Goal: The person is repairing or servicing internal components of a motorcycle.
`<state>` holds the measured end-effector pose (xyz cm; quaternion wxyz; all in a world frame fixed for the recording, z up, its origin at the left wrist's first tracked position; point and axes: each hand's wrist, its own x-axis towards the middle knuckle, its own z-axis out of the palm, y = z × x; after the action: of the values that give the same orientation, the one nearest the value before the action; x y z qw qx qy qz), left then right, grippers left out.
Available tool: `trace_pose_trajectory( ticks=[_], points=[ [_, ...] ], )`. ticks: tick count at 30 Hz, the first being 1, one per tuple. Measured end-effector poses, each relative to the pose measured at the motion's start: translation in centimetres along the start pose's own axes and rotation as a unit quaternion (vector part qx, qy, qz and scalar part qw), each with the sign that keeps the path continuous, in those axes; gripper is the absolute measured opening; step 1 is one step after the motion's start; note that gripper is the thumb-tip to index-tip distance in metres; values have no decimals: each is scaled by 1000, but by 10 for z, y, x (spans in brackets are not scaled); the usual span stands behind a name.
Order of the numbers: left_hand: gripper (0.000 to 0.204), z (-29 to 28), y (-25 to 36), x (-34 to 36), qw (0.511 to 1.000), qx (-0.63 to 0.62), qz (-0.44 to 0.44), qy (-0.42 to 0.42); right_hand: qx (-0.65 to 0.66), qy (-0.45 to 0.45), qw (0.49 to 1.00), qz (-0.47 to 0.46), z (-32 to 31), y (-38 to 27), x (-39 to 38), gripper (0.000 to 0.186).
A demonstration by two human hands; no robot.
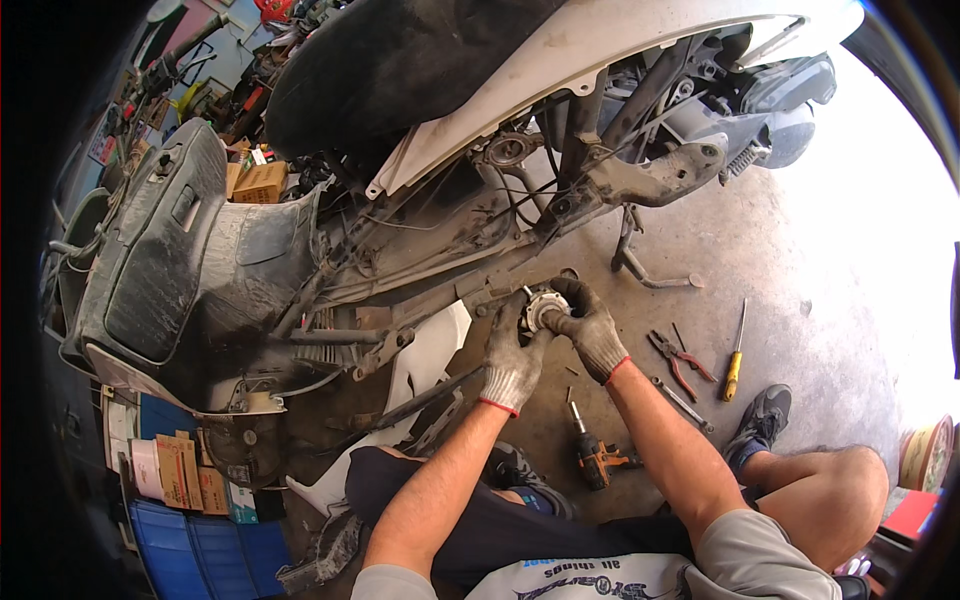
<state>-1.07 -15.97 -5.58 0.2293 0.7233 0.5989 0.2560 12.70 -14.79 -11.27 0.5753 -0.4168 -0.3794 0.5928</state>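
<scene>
Both my hands wear dirty knitted gloves with red cuffs. Between them is a round silver metal part (546,307) with a raised hub in its middle; its exact kind I cannot make out. My left hand (512,345) is closed round its left side. My right hand (592,325) grips it from the right, with fingers at the hub. The part is held in front of the stripped scooter frame (470,285), whose lower rail passes just beyond my hands. Gloves hide much of the part's edge.
On the concrete floor lie an orange-and-black cordless drill (598,460), a wrench (683,404), red-handled pliers (684,366) and a yellow-handled screwdriver (735,370). A white body panel (428,355) rests left of my hands. A kickstand (650,270) juts out ahead. Cardboard boxes (180,470) and blue bins (200,550) stand lower left.
</scene>
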Motion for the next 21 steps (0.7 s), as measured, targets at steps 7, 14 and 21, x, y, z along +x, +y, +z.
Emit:
trace_pose_trajectory(
  ticks=[7, 14, 21],
  points=[
    [67, 2, -2, 0, 1000, 11, 8, 10, -2, 16, 1000, 5, 1, 2, 0, 60],
    [67, 2, 3, 1, 1000, -17, 1, 3, -15, 16, 1000, -9, -3, 8, 4, 60],
    [67, 3, -6, 2, 1000, -23, 5, 2, 4, 13, 1000, 3, 0, 4, 2, 60]
  ],
)
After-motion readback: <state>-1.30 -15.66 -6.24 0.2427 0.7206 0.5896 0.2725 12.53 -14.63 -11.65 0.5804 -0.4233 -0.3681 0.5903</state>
